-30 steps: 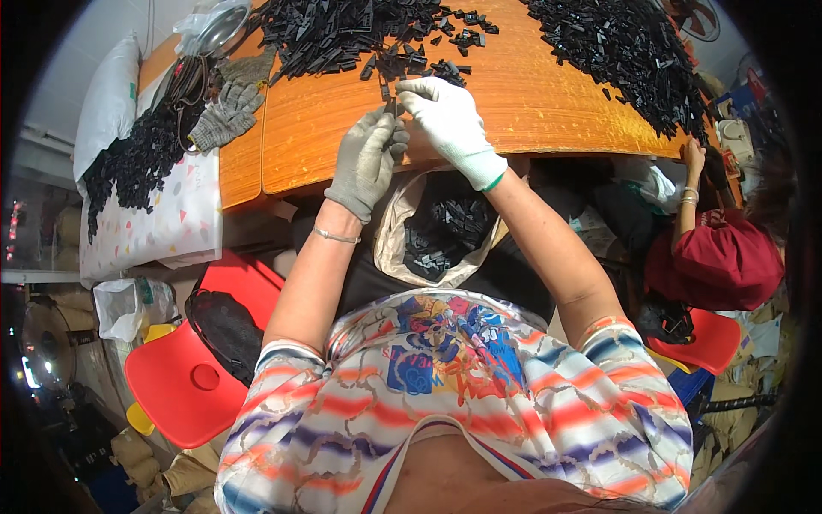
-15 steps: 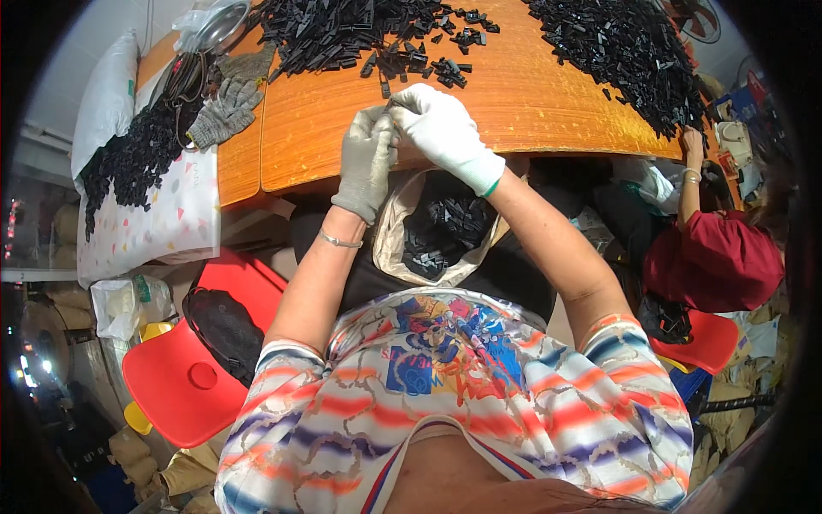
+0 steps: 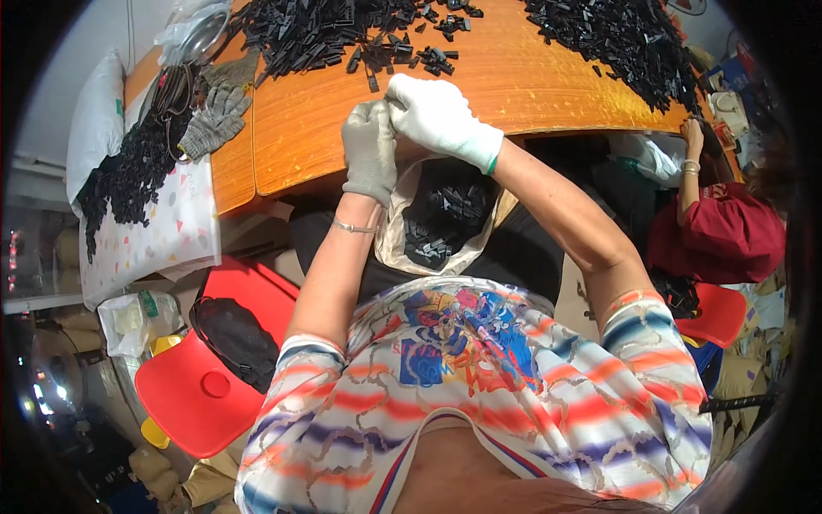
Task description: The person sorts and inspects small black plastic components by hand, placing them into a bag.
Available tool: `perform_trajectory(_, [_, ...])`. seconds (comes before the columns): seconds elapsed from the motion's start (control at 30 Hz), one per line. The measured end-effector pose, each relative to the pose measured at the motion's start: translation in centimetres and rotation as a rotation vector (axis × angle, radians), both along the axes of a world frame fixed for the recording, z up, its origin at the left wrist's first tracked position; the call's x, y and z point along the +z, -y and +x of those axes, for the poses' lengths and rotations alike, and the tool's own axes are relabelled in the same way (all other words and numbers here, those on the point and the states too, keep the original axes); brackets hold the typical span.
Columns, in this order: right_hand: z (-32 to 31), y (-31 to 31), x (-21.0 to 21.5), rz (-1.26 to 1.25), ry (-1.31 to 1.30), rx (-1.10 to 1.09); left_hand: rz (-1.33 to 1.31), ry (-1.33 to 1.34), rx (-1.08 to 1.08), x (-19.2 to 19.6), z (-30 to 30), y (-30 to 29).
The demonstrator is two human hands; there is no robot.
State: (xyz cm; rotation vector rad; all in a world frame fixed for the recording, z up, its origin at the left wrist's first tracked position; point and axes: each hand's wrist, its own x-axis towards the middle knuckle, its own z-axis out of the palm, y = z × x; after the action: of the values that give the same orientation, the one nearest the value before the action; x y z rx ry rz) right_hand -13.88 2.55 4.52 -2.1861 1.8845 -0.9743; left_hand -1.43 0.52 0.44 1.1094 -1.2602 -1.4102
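Left hand (image 3: 369,150) and right hand (image 3: 435,114) — gloved, fingertips pinched together, held item hidden — above the open bag (image 3: 441,224), at the orange table's (image 3: 514,81) near edge.

My two hands meet at the near edge of the table (image 3: 531,77), my left hand (image 3: 368,150) touching my right hand (image 3: 441,120). Below them an open bag (image 3: 441,223) sits in my lap. Heaps of plastic parts (image 3: 317,30) lie behind, spare gloves (image 3: 214,120) far left, a stool (image 3: 201,385) left below.
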Motion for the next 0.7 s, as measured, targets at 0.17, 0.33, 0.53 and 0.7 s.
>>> perform_trajectory(0.17, [-1.5, 0.0, 0.3, 0.163, 0.251, -0.094, 0.017, -0.143, -0.212, 1.6, 0.1, 0.4])
perform_trajectory(0.33, [-4.2, -0.5, 0.1, 0.123, 0.238, 0.131, 0.181, -0.244, -0.245, 1.3, 1.7, -0.7])
perform_trajectory(0.53, [-3.8, -2.8, -0.4, 0.456, 1.072, 0.269, 0.346, -0.371, -0.316, 1.2, 1.4, -2.5])
perform_trajectory(0.7, [-3.9, -3.7, -3.2, 0.430, 0.863, 0.237, 0.498, -0.544, -0.447, -0.6, 1.4, -5.0])
